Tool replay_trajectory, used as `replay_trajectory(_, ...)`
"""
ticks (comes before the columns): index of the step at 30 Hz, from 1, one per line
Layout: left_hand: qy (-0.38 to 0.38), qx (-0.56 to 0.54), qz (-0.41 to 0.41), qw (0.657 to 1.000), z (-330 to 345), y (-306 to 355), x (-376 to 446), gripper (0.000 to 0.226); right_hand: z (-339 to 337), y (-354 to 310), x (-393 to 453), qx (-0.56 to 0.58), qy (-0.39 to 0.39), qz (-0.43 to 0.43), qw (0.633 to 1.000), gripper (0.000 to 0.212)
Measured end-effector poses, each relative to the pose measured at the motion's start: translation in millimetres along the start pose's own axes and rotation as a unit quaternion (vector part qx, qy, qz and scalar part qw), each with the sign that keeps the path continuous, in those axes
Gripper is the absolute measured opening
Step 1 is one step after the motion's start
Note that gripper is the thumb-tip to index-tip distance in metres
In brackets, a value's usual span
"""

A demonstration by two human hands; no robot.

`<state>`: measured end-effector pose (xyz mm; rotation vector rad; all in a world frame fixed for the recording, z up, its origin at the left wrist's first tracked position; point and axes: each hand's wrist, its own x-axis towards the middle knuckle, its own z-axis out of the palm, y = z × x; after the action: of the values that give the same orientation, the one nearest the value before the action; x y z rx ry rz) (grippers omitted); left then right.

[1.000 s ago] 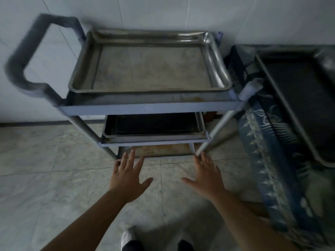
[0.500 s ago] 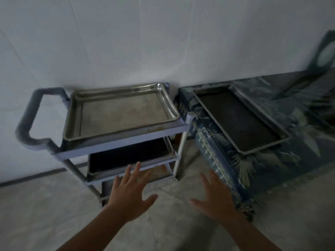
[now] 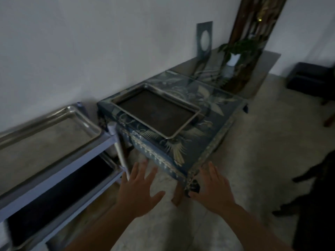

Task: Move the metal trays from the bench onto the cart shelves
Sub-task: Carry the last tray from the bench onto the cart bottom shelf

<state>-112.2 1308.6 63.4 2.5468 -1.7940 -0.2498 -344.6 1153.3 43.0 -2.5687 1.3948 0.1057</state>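
Over on the right, view had swung from the cart [image 3: 59,160] to the bench [image 3: 181,147], last tray [image 3: 155,113] waiting, left hand [image 3: 139,192] and right hand [image 3: 212,189] spread wide, holding nothing.

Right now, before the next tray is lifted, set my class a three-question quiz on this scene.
1. True or false: both hands are empty.
2. Where does the dark tray lie? A) on the floor B) on the bench C) on the cart's top shelf
3. Fill in: the top shelf already holds a shiny ____.

Key: 1 true. 2 B. 3 tray.
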Motion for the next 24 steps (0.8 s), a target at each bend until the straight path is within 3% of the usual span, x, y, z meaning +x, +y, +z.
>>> replay_trajectory(14, 0.006, 0.027, 0.052, 0.998, 2.0, 149.5, 165.9, 0.096, -51.5, 178.6, 69.7, 0.049, -0.015, 0.050, 0.997, 0.114)
replay_trajectory(24, -0.023, 0.018, 0.044, 0.999, 16.6, 174.2, 281.9, 0.098, -55.9, 216.5, 183.9, 0.023, -0.031, 0.013, 0.999, 0.108)
